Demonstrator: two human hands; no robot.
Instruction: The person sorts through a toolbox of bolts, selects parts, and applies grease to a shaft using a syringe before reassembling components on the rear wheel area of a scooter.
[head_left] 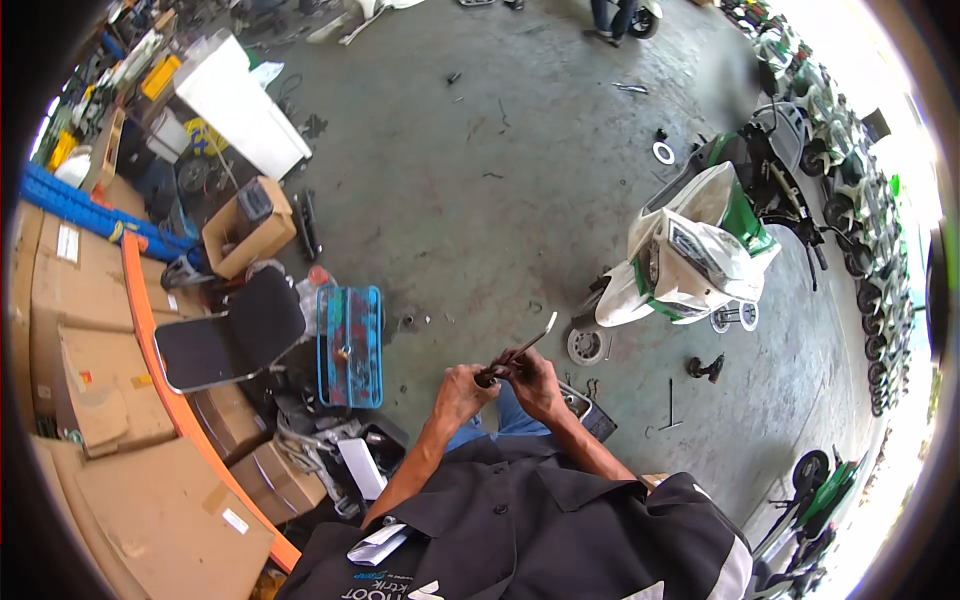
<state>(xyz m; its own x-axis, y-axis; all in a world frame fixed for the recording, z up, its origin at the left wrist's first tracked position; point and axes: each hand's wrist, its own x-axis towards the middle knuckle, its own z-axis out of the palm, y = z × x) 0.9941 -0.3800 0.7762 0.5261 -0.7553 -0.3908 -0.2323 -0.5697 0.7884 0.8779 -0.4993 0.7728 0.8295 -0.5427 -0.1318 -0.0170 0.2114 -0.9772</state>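
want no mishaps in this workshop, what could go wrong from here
The slim pale-tipped rod held between the left hand and right hand might slip and drop. The T-handle tool lying on the floor to the right could catch a foot. The wheel hub ahead, near the white-and-green scooter, might be kicked in a step forward.

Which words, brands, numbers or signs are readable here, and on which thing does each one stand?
Dark shirt: white and blue chest lettering; I do not copy it.
Cardboard boxes: white labels, too small to read.
Held rod: no text visible.
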